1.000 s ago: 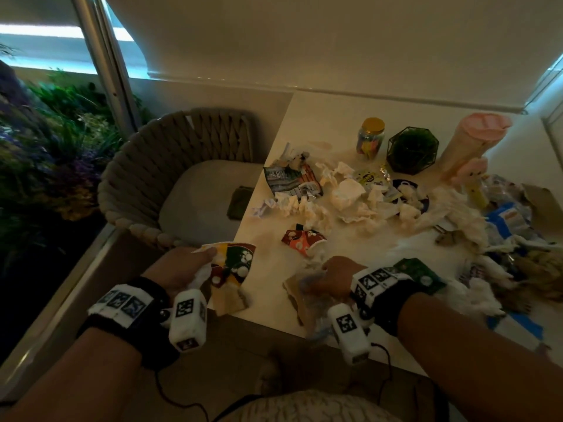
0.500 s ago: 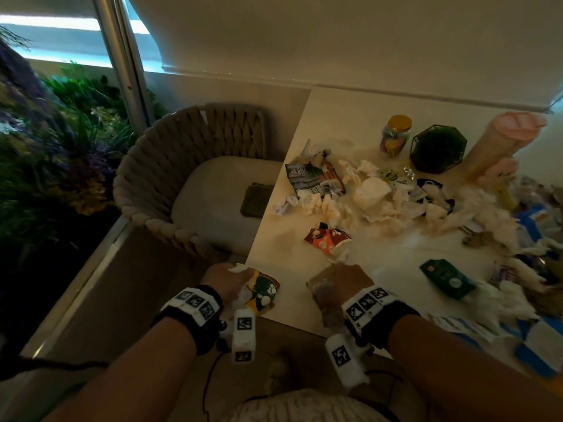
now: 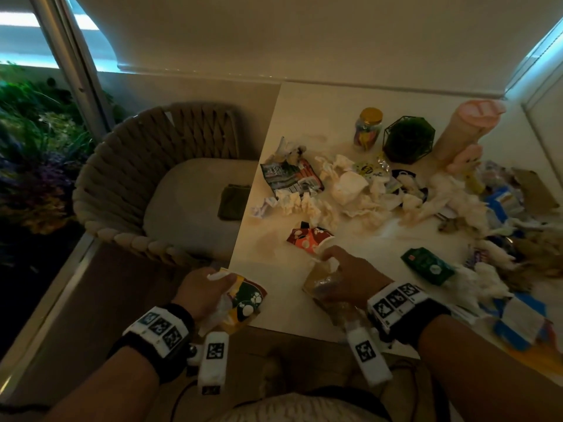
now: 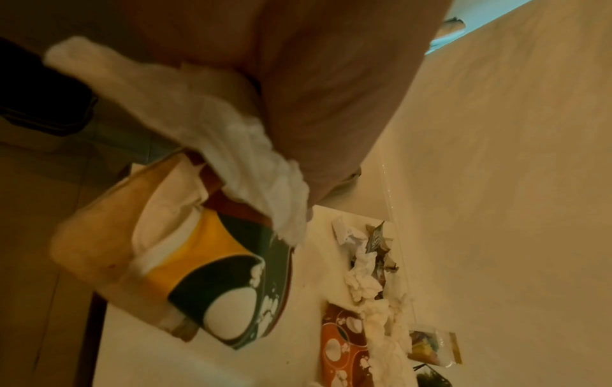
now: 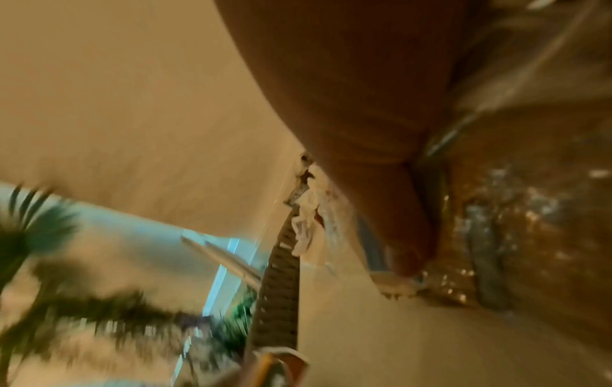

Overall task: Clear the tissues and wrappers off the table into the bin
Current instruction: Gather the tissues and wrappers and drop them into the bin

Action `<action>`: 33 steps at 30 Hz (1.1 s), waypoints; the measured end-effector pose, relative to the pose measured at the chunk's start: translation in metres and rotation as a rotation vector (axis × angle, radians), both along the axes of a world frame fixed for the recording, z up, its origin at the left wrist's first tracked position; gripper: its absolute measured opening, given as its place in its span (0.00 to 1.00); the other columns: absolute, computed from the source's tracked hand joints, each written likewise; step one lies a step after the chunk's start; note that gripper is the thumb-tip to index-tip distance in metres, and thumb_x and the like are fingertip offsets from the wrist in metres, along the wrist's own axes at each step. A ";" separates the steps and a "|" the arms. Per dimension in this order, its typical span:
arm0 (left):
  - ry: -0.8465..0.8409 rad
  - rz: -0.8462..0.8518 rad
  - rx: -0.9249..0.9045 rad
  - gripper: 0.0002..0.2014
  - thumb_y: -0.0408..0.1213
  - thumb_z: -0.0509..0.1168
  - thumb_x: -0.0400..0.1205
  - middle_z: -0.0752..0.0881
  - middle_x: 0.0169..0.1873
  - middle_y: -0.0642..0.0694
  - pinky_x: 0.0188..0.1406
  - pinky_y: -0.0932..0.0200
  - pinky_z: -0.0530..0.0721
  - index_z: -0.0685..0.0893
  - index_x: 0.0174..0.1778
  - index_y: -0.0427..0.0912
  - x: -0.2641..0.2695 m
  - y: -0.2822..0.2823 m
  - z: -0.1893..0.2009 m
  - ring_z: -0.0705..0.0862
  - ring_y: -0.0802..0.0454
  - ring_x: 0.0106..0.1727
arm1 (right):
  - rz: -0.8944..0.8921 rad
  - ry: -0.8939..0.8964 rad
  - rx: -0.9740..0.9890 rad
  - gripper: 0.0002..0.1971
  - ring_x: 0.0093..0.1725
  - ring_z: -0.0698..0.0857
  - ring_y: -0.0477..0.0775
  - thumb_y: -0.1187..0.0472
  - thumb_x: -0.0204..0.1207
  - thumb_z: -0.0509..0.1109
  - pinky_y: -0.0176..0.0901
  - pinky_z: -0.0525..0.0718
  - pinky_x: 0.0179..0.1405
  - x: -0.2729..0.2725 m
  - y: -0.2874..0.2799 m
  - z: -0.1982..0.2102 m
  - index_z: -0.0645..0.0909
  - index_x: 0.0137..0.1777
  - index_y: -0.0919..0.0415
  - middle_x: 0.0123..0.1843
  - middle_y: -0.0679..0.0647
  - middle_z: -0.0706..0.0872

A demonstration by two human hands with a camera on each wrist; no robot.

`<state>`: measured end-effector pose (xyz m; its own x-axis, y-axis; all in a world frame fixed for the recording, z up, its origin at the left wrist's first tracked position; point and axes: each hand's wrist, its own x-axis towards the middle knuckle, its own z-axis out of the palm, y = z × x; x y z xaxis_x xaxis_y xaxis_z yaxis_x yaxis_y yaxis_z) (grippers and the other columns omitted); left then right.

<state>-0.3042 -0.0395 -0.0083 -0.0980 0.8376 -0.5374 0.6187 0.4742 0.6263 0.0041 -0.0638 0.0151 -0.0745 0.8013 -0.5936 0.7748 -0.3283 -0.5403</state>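
My left hand [image 3: 210,284] grips a white tissue [image 4: 232,136] together with a yellow and dark green wrapper [image 3: 248,300] [image 4: 212,277] just off the table's near left corner. My right hand [image 3: 341,275] grips a crinkled clear and brown plastic wrapper [image 3: 323,284] [image 5: 516,235] with a bit of tissue, low over the white table [image 3: 304,105] near its front edge. Just beyond it lies a red wrapper with white spots [image 3: 306,239] [image 4: 344,348]. Crumpled tissues [image 3: 350,190] and a silver snack bag [image 3: 289,178] litter the middle. No bin is in view.
A woven chair [image 3: 146,178] with a dark cloth on its seat stands left of the table. A yellow-lidded jar [image 3: 367,129], a green faceted bowl [image 3: 408,138] and a pink cylinder [image 3: 463,129] stand at the back. More tissues, a green packet [image 3: 426,264] and blue wrappers crowd the right side.
Both hands have lifted slightly and drawn closer together at the table's front edge, still holding their rubbish. The right hand has moved forward toward the red wrapper.
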 end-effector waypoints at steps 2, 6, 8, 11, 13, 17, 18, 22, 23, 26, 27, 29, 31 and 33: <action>-0.055 -0.003 -0.005 0.14 0.49 0.72 0.78 0.89 0.43 0.33 0.53 0.35 0.87 0.84 0.41 0.40 -0.007 0.001 0.003 0.88 0.32 0.48 | 0.184 -0.073 0.036 0.36 0.58 0.81 0.50 0.45 0.64 0.80 0.40 0.79 0.54 -0.004 0.010 -0.005 0.66 0.70 0.37 0.57 0.46 0.79; -0.209 0.056 -0.045 0.13 0.44 0.72 0.79 0.89 0.39 0.36 0.47 0.41 0.89 0.84 0.40 0.36 -0.007 0.005 0.015 0.89 0.38 0.45 | 0.383 -0.287 -0.024 0.41 0.68 0.76 0.58 0.44 0.70 0.76 0.41 0.77 0.63 -0.004 0.024 -0.008 0.58 0.79 0.35 0.64 0.52 0.69; -0.259 0.049 -0.042 0.11 0.40 0.70 0.81 0.88 0.34 0.41 0.34 0.54 0.86 0.82 0.38 0.36 0.001 0.005 0.022 0.88 0.45 0.38 | 0.406 -0.330 -0.041 0.39 0.71 0.74 0.60 0.48 0.74 0.73 0.44 0.75 0.68 -0.004 0.027 -0.005 0.56 0.82 0.40 0.73 0.56 0.67; -0.302 0.010 -0.026 0.12 0.38 0.68 0.82 0.86 0.26 0.50 0.24 0.66 0.80 0.80 0.34 0.39 0.015 0.008 0.028 0.86 0.59 0.27 | 0.400 -0.348 0.049 0.35 0.64 0.80 0.58 0.45 0.73 0.72 0.42 0.78 0.59 -0.006 0.028 -0.008 0.64 0.79 0.47 0.72 0.56 0.72; -0.313 -0.027 -0.022 0.13 0.39 0.68 0.82 0.83 0.21 0.53 0.24 0.68 0.79 0.79 0.32 0.41 0.025 0.013 0.030 0.85 0.60 0.25 | 0.425 -0.373 0.055 0.29 0.57 0.82 0.55 0.41 0.70 0.71 0.41 0.79 0.49 -0.005 0.028 -0.010 0.74 0.70 0.49 0.64 0.52 0.76; -0.286 -0.087 -0.045 0.12 0.44 0.72 0.79 0.84 0.32 0.46 0.30 0.60 0.79 0.79 0.37 0.42 0.056 0.026 0.031 0.84 0.50 0.36 | 0.467 -0.285 -0.050 0.14 0.52 0.83 0.52 0.51 0.75 0.69 0.39 0.77 0.47 0.004 0.020 -0.003 0.85 0.56 0.56 0.52 0.50 0.85; -0.267 -0.108 -0.034 0.12 0.45 0.73 0.78 0.84 0.35 0.45 0.32 0.58 0.80 0.79 0.38 0.43 0.065 0.030 0.031 0.84 0.49 0.38 | 0.448 -0.260 -0.068 0.14 0.54 0.84 0.52 0.54 0.74 0.70 0.39 0.79 0.49 0.009 0.017 -0.002 0.85 0.58 0.56 0.54 0.51 0.85; -0.179 -0.188 0.058 0.16 0.47 0.76 0.74 0.82 0.46 0.50 0.46 0.52 0.84 0.78 0.49 0.49 0.105 0.048 0.034 0.82 0.52 0.49 | 0.332 -0.151 -0.006 0.15 0.54 0.84 0.48 0.56 0.73 0.71 0.43 0.85 0.56 0.037 0.013 0.007 0.84 0.60 0.51 0.56 0.45 0.85; -0.167 -0.195 0.065 0.19 0.47 0.76 0.73 0.80 0.50 0.51 0.51 0.50 0.84 0.77 0.54 0.50 0.114 0.053 0.035 0.80 0.52 0.52 | 0.298 -0.103 0.003 0.15 0.53 0.83 0.46 0.56 0.73 0.72 0.41 0.84 0.54 0.044 0.011 0.010 0.84 0.60 0.48 0.54 0.42 0.84; -0.147 -0.199 0.027 0.24 0.48 0.76 0.74 0.78 0.60 0.50 0.61 0.44 0.83 0.76 0.63 0.51 0.138 0.070 0.039 0.79 0.48 0.60 | 0.273 -0.089 0.041 0.16 0.55 0.83 0.51 0.52 0.71 0.73 0.42 0.80 0.49 0.065 0.010 0.017 0.80 0.59 0.50 0.55 0.46 0.84; -0.138 -0.185 0.025 0.23 0.47 0.76 0.75 0.77 0.62 0.49 0.63 0.43 0.83 0.77 0.63 0.50 0.146 0.074 0.039 0.79 0.47 0.62 | 0.247 -0.081 0.052 0.16 0.55 0.83 0.52 0.51 0.71 0.74 0.41 0.79 0.47 0.072 0.011 0.016 0.80 0.58 0.50 0.55 0.47 0.84; -0.091 -0.152 0.051 0.20 0.47 0.75 0.76 0.79 0.64 0.46 0.64 0.43 0.82 0.80 0.60 0.47 0.157 0.079 0.035 0.79 0.46 0.64 | 0.184 -0.020 0.061 0.15 0.56 0.84 0.52 0.52 0.71 0.76 0.41 0.80 0.50 0.082 0.012 0.017 0.82 0.57 0.49 0.55 0.48 0.85; -0.060 -0.123 0.053 0.19 0.47 0.74 0.76 0.80 0.63 0.45 0.63 0.44 0.83 0.81 0.59 0.44 0.164 0.079 0.029 0.80 0.45 0.61 | 0.210 -0.005 0.093 0.16 0.59 0.83 0.51 0.54 0.72 0.76 0.39 0.79 0.55 0.088 0.013 0.019 0.84 0.60 0.48 0.58 0.48 0.85; -0.056 -0.097 0.027 0.20 0.48 0.74 0.76 0.82 0.62 0.43 0.61 0.42 0.84 0.81 0.59 0.43 0.166 0.078 0.023 0.81 0.45 0.59 | 0.221 0.005 0.128 0.16 0.59 0.83 0.49 0.54 0.71 0.77 0.39 0.80 0.58 0.092 0.013 0.021 0.85 0.59 0.47 0.59 0.47 0.86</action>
<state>-0.1382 0.0387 0.0152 0.0136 0.8561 -0.5166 0.6244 0.3962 0.6731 0.0962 -0.0506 0.0362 -0.2590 0.8336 -0.4879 0.8173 -0.0801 -0.5706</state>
